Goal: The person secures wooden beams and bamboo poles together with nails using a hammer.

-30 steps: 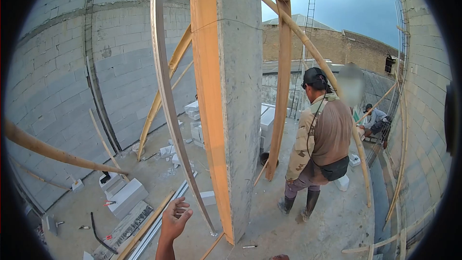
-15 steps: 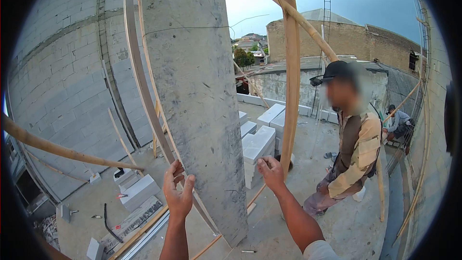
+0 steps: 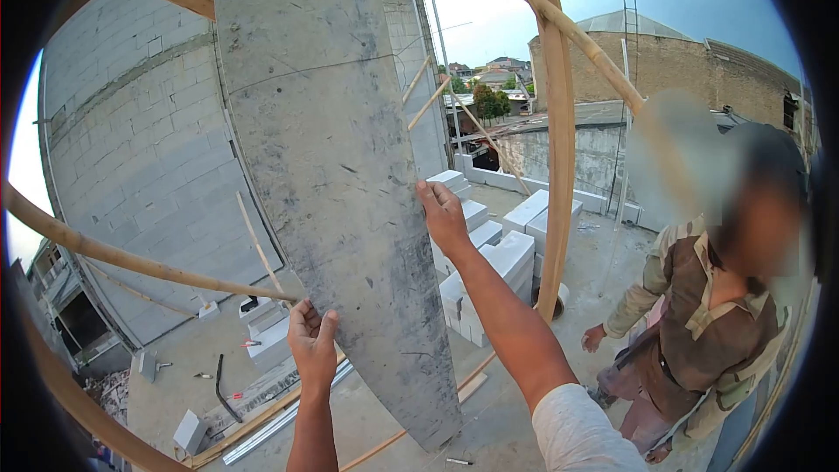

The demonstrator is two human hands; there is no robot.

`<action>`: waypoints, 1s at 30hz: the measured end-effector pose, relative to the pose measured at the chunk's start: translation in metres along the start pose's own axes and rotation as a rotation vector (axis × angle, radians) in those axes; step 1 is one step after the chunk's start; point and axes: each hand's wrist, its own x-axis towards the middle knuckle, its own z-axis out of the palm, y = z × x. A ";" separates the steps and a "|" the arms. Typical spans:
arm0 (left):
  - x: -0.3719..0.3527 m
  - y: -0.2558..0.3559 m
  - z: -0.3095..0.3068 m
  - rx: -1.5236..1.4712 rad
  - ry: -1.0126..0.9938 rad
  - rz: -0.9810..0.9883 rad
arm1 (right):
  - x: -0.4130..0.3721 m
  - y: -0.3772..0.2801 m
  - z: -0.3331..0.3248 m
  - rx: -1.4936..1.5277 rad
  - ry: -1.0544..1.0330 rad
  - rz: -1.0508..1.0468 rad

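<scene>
A rough grey concrete column (image 3: 341, 149) rises right in front of me, with a thin wire (image 3: 310, 74) across its upper face. At its lower left edge is my left hand (image 3: 313, 345), fingers curled and thumb pointing up. Whatever lies in those fingers, if anything, is too small to make out. My right hand (image 3: 444, 217) is higher, thumb and fingertips pinched together against the column's right edge. A thin item in that pinch cannot be made out.
A co-worker (image 3: 717, 323) stands close on my right. Behind the column lie pale blocks (image 3: 498, 267). An upright timber (image 3: 555, 140) and slanting bamboo poles (image 3: 157, 264) surround the column. Metal strips (image 3: 288, 411), loose blocks (image 3: 190, 431) and a black bar (image 3: 225, 389) lie on the floor.
My right hand has risen from beside the column to its right edge. The left hand's fingers have curled more. The view has shifted, and the co-worker has come closer and turned towards me.
</scene>
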 end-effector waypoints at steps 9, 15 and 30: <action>0.000 -0.003 0.008 -0.083 0.064 0.034 | -0.009 0.007 0.012 0.054 0.073 -0.030; 0.001 -0.008 0.008 -0.066 0.091 0.038 | -0.012 0.006 0.011 0.015 0.085 -0.019; 0.002 -0.002 0.003 -0.072 0.018 -0.021 | -0.013 0.005 0.015 -0.018 0.093 -0.056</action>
